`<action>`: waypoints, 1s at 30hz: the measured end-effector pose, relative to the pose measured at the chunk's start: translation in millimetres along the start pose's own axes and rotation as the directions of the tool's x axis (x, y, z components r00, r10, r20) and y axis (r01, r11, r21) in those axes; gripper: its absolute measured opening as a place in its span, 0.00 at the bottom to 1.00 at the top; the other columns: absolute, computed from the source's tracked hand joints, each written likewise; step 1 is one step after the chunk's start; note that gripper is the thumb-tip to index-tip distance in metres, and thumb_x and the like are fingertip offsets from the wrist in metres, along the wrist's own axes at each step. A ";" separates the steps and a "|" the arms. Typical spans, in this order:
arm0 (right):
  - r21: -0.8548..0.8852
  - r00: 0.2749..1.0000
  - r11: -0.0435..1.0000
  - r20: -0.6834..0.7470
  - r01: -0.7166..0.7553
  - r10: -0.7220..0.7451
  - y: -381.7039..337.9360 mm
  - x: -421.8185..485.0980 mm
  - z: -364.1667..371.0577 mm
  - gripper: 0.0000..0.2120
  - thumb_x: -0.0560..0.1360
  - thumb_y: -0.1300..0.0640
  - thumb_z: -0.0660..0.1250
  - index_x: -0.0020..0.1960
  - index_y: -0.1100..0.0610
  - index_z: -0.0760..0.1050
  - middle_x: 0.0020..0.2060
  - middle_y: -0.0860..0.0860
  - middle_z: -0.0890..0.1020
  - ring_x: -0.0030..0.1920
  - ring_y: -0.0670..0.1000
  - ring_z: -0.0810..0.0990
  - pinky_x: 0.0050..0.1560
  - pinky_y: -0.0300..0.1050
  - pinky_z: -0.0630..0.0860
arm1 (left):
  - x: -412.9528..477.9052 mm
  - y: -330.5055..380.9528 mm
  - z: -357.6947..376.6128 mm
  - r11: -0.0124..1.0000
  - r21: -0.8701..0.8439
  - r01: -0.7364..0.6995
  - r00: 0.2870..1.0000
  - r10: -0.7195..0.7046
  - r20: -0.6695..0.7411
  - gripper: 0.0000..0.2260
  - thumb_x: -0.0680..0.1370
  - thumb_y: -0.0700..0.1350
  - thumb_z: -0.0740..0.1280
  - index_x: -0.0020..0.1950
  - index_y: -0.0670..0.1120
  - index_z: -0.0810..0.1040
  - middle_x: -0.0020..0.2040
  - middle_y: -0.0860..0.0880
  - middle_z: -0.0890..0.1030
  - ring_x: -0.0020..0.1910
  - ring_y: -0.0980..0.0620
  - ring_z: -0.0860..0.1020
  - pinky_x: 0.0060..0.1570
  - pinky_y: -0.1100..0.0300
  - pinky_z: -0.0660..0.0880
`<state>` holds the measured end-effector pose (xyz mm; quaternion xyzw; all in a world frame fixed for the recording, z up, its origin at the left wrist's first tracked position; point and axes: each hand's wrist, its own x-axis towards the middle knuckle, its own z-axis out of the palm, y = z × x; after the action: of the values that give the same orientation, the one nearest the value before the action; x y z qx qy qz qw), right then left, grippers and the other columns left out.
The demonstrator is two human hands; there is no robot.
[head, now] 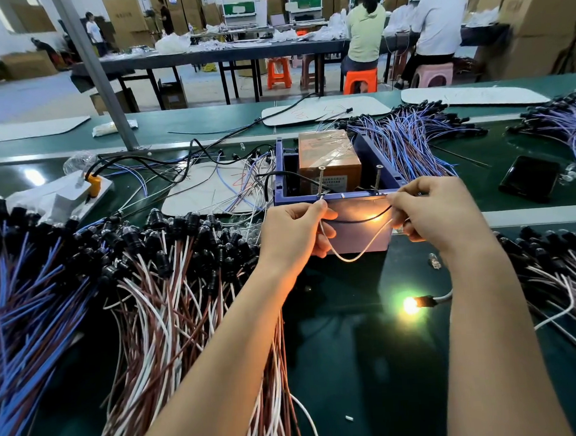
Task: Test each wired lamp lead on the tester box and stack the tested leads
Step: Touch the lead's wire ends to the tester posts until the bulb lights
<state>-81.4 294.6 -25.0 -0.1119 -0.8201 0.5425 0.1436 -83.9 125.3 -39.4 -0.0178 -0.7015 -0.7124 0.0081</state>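
Brown-and-white lead pile (169, 292) nearest, spread over green table (356, 365) left of forearms, black lamp holders at far ends. Lit lamp (410, 305) of lead under test lies on table beside right forearm. Left hand (294, 227) fingers pinch white wire (359, 254) end at left screw (321, 182); right hand (438, 215) fingers pinch dark wire (364, 219) end at right screw (377, 178). Both screws on near rim of tester box (358, 237). Box blue, open-topped; holds brown taped block (327, 158), label print too small to read. Red scribble on white mat (194, 196) unreadable.
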 end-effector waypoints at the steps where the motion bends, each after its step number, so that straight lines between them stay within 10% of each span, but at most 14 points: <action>1: -0.009 1.000 1.000 0.000 0.003 -0.003 -0.2 -0.4 -0.1 0.09 0.75 0.61 0.67 0.36 0.56 0.75 0.19 0.47 0.78 0.17 0.41 0.69 0.25 0.38 0.68 | -0.2 0.2 0.0 1.000 -0.004 0.000 1.000 0.000 0.000 0.12 0.81 0.40 0.63 0.42 0.37 0.81 0.26 0.47 0.76 0.19 0.57 0.70 0.21 0.66 0.69; 30: 0.031 0.999 0.999 0.035 -0.016 0.015 -7.5 -6.3 -1.7 0.06 0.76 0.61 0.67 0.39 0.58 0.76 0.23 0.50 0.77 0.19 0.43 0.68 0.22 0.34 0.66 | 1.2 -2.9 -1.8 1.000 0.004 -0.003 1.000 0.003 0.012 0.12 0.81 0.42 0.63 0.41 0.39 0.82 0.26 0.48 0.77 0.20 0.57 0.71 0.22 0.66 0.70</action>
<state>-75.2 291.0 -18.1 -0.1068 -0.8129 0.5582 0.1270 -85.2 123.6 -42.3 -0.0231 -0.7029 -0.7109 0.0052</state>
